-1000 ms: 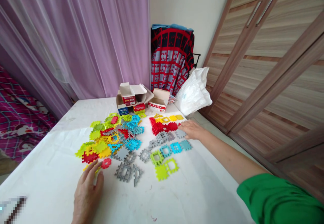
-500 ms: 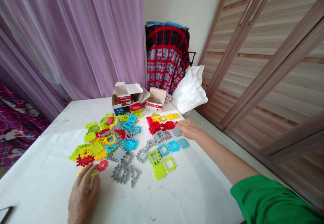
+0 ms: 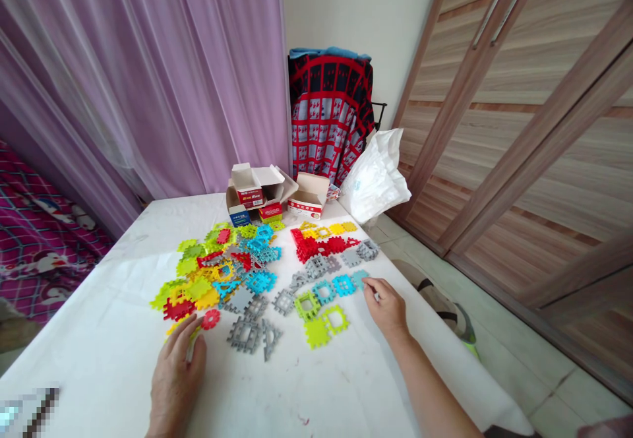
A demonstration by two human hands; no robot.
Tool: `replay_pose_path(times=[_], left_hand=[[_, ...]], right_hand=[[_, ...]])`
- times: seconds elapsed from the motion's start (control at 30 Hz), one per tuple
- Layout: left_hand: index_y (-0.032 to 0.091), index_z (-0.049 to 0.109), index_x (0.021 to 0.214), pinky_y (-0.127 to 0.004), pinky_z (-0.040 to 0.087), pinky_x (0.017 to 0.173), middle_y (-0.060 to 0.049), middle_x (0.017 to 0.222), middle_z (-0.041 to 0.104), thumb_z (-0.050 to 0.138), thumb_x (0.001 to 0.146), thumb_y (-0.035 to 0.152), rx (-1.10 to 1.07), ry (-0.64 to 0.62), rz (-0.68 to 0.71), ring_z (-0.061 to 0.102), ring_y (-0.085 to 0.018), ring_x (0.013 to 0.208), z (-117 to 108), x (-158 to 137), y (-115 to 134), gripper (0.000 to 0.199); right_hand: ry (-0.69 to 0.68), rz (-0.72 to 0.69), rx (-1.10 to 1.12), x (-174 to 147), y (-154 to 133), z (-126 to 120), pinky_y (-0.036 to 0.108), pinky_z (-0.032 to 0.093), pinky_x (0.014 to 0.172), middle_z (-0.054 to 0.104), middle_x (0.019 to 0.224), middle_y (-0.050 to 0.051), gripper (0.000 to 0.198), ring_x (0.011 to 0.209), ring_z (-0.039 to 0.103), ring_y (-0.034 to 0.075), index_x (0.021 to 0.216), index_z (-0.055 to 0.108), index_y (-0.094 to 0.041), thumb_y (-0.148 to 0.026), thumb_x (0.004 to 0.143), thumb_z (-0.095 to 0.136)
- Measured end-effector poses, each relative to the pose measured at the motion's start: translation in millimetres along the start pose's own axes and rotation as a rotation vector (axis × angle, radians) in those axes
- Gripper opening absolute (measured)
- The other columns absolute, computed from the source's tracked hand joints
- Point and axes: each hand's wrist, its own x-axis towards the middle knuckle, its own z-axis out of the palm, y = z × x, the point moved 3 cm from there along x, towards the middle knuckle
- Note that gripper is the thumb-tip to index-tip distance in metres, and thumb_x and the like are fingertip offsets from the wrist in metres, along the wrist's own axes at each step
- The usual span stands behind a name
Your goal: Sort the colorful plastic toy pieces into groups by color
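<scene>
My left hand rests on the table with fingers spread, its fingertips at a yellow toothed plastic piece beside a round red piece. My right hand is loosely curled with nothing visible in it, beside the light blue square at the end of a blue row. Above that row lie grey pieces, with a grey openwork piece at their right end. Red pieces and yellow pieces lie farther back. Green squares are nearest me. A mixed pile spreads left of these rows.
Open cardboard boxes and another box stand at the back of the white-covered table. A white plastic bag is at the far right corner. A blurred dark-edged object lies at front left. Wooden cabinet doors stand right.
My right hand has drawn back toward me from the grey row to the end of the blue row. The grey openwork piece now shows where it was. My left hand stays beside the pile.
</scene>
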Motion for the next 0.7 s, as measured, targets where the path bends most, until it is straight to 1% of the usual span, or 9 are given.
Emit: replay_pose_path(times=[0.07,0.3,0.47,0.57,0.7], left_hand=[[0.023,0.063,0.106,-0.037,0.055,0.085,-0.009,0.114,0.068,0.048,0.087,0.029,0.002,-0.008,0.013,0.067,-0.024,0.098,-0.7,0.6,1.4,0.025],[0.021,0.063,0.106,-0.034,0.055,0.079,-0.01,0.113,0.068,0.046,0.089,0.03,0.013,0.007,0.009,0.066,-0.024,0.098,-1.2,-0.2,0.2,0.027],[0.021,0.064,0.105,-0.039,0.053,0.086,-0.01,0.109,0.069,0.045,0.087,0.031,0.044,0.021,0.015,0.065,-0.025,0.098,3.9,0.8,-8.3,0.028],[0.019,0.065,0.106,-0.042,0.051,0.089,-0.012,0.11,0.068,0.045,0.087,0.032,0.077,0.01,0.022,0.064,-0.027,0.101,7.9,0.9,-12.3,0.03],[0.019,0.065,0.107,-0.043,0.05,0.09,-0.012,0.113,0.067,0.046,0.086,0.032,0.093,0.026,0.004,0.063,-0.027,0.103,10.6,-0.9,-15.3,0.031]], right_hand=[[0.041,0.049,0.043,-9.7,3.0,4.2,0.028,0.049,0.074,0.071,0.085,0.007,0.032,0.073,0.064,0.018,0.09,0.069,-0.022,-0.029,0.087,0.038],[0.015,0.079,0.077,-10.1,6.8,11.4,0.029,0.048,0.073,0.07,0.085,0.007,0.032,0.074,0.064,0.019,0.09,0.07,-0.021,-0.031,0.085,0.039],[0.05,0.149,0.104,-10.7,12.5,11.6,0.03,0.049,0.072,0.072,0.086,0.007,0.033,0.071,0.063,0.019,0.088,0.07,-0.021,-0.036,0.084,0.04],[0.048,0.164,0.109,-11.0,14.3,10.8,0.03,0.05,0.072,0.072,0.086,0.008,0.034,0.07,0.063,0.02,0.088,0.07,-0.021,-0.037,0.083,0.041],[0.044,0.175,0.117,-10.7,14.5,9.6,0.031,0.05,0.072,0.073,0.086,0.008,0.035,0.068,0.063,0.02,0.087,0.071,-0.021,-0.038,0.081,0.04]])
